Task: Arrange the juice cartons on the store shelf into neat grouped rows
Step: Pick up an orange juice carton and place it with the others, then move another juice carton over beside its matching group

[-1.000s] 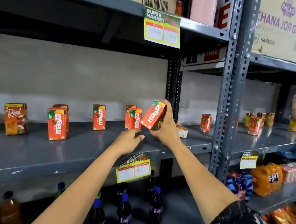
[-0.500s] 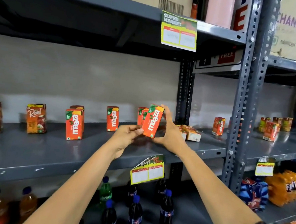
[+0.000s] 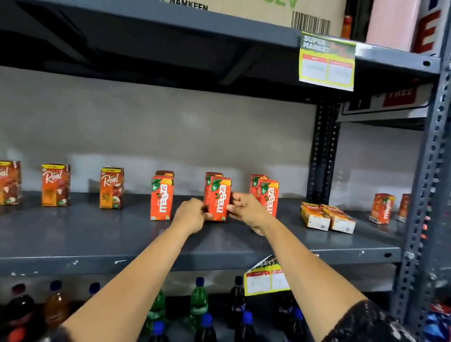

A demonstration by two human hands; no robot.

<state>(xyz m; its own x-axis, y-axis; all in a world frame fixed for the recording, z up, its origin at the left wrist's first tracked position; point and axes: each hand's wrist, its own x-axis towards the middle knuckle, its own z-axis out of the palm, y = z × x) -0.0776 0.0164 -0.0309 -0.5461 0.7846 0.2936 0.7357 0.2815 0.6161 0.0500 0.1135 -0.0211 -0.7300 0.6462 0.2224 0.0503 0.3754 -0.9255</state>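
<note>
An orange Maaza carton [image 3: 219, 199] stands upright on the grey shelf [image 3: 100, 238], right in front of a second Maaza carton. My left hand [image 3: 190, 214] grips its lower left side and my right hand [image 3: 245, 207] its right side. Another Maaza pair [image 3: 161, 199] stands to the left, and one more pair [image 3: 267, 196] to the right, behind my right hand. Several Real cartons [image 3: 55, 185] stand spaced along the shelf's left part. Two cartons [image 3: 328, 217] lie flat at the right end.
A perforated steel upright [image 3: 428, 192] separates this bay from the neighbouring shelf, where more Maaza cartons [image 3: 382, 208] stand. Dark and green soda bottles [image 3: 205, 338] fill the shelf below. A price tag [image 3: 266, 278] hangs from the shelf's front edge. Cardboard boxes sit on the shelf above.
The Maaza carton that my hands held tilted in the air has come down and left and now stands upright on the shelf in front of another one. The camera has turned left.
</note>
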